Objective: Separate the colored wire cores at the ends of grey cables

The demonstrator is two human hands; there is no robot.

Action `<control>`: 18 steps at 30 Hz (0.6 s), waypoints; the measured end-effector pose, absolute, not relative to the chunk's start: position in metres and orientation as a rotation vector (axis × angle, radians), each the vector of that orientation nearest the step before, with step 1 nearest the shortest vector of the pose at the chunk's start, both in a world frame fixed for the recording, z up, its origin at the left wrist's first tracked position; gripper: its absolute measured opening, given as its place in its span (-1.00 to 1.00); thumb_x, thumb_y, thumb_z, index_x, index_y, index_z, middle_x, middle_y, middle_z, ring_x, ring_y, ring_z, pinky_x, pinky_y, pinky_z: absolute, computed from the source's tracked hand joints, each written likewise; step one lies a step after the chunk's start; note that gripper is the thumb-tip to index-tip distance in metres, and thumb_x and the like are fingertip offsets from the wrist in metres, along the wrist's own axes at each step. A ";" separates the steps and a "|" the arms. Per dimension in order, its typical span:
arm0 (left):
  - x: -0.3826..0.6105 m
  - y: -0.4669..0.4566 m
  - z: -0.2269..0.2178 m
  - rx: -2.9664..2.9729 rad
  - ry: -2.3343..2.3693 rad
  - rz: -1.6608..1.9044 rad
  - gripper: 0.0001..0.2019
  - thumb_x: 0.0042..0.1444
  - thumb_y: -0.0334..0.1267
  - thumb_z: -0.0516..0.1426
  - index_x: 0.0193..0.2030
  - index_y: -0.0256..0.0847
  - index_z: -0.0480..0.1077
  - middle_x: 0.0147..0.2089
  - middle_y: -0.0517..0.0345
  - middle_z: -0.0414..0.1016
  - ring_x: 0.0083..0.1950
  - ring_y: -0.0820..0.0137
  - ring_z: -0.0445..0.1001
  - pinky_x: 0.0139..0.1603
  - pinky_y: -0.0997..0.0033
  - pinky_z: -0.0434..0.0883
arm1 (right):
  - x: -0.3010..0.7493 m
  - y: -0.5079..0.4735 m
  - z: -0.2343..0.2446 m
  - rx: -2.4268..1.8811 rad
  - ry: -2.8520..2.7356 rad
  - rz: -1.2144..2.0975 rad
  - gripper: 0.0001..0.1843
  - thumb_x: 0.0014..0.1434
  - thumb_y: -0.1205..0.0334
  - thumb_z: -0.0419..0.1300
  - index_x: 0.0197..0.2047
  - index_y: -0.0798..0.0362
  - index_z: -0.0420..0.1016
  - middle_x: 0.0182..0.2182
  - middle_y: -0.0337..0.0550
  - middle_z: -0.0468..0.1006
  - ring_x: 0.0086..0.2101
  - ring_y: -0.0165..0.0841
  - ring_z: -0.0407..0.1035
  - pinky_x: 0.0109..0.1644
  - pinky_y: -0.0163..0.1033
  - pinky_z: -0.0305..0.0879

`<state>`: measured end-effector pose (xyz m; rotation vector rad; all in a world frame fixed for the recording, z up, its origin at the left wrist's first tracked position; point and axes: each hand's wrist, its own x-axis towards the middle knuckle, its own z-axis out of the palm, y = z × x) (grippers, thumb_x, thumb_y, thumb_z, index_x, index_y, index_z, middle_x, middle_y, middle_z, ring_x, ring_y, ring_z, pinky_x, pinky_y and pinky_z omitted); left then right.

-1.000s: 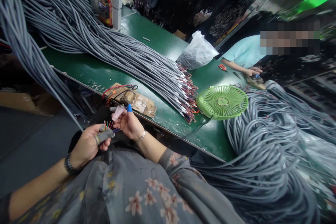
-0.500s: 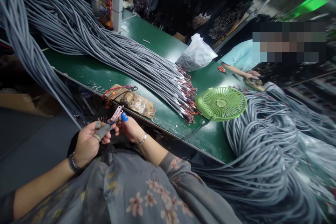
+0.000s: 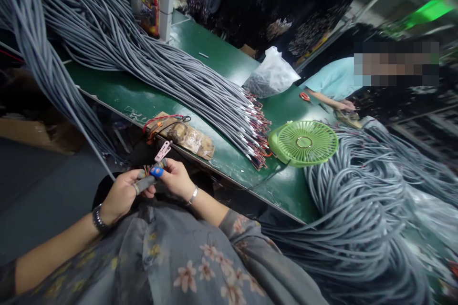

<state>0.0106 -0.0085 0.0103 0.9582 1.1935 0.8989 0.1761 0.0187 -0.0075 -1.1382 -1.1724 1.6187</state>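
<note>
My left hand (image 3: 121,194) is closed around the end of a grey cable (image 3: 146,182), whose thin coloured wires (image 3: 146,169) fan out of the stripped tip. My right hand (image 3: 176,178), with a blue cot on one fingertip, pinches at those wires and holds a small pink clip-like tool (image 3: 162,151) that points up. Both hands sit low in front of the green table's (image 3: 229,152) near edge, above my lap in a flowered grey garment. The cable runs up and left into the hanging grey bundle (image 3: 43,71).
A long bundle of grey cables (image 3: 171,76) with stripped ends lies across the table. A taped brown block (image 3: 184,136) with red wire sits at the near edge. A green fan (image 3: 304,142), a plastic bag (image 3: 270,76), coiled cables (image 3: 361,209) and a co-worker (image 3: 332,86) are to the right.
My right hand has come down and left onto the cable tip, closing on the wires beside my left hand. The pink tool swung from lying flat to pointing up.
</note>
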 end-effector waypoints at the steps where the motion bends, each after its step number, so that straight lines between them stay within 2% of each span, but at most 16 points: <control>1: 0.012 -0.010 0.009 0.913 1.206 0.938 -0.68 -0.20 0.03 0.48 -0.59 -0.15 0.57 -0.59 0.10 0.63 -0.58 0.34 0.55 -0.49 0.40 0.51 | 0.176 0.018 -0.007 -1.153 -1.169 1.610 -0.36 -0.13 -0.30 0.59 -0.46 0.00 0.39 -0.56 -0.38 0.39 -0.47 -0.45 0.24 -0.31 -0.28 0.29; 5: 0.018 -0.012 0.012 0.732 1.214 1.035 -0.68 -0.35 -0.04 0.51 -0.60 -0.17 0.56 -0.64 0.17 0.58 -0.61 0.38 0.52 -0.54 0.45 0.48 | 0.176 0.016 -0.007 -1.176 -1.162 1.627 -0.30 -0.19 -0.40 0.56 -0.49 -0.01 0.34 -0.59 -0.40 0.29 -0.49 -0.47 0.15 -0.36 -0.27 0.18; 9: 0.022 -0.013 0.016 0.619 1.210 1.081 -0.67 -0.42 -0.09 0.53 -0.59 -0.18 0.55 -0.65 0.18 0.57 -0.64 0.40 0.50 -0.57 0.46 0.48 | 0.178 0.016 -0.007 -1.085 -1.131 1.671 -0.25 -0.24 -0.46 0.56 -0.47 0.00 0.36 -0.56 -0.38 0.31 -0.48 -0.47 0.15 -0.34 -0.24 0.18; 18: 0.022 -0.014 0.014 0.607 1.207 1.095 -0.65 -0.42 -0.10 0.54 -0.58 -0.20 0.54 -0.64 0.17 0.59 -0.64 0.40 0.51 -0.58 0.46 0.48 | 0.179 0.016 -0.009 -1.068 -1.142 1.691 -0.25 -0.21 -0.47 0.56 -0.45 0.00 0.37 -0.56 -0.39 0.33 -0.49 -0.47 0.14 -0.34 -0.26 0.20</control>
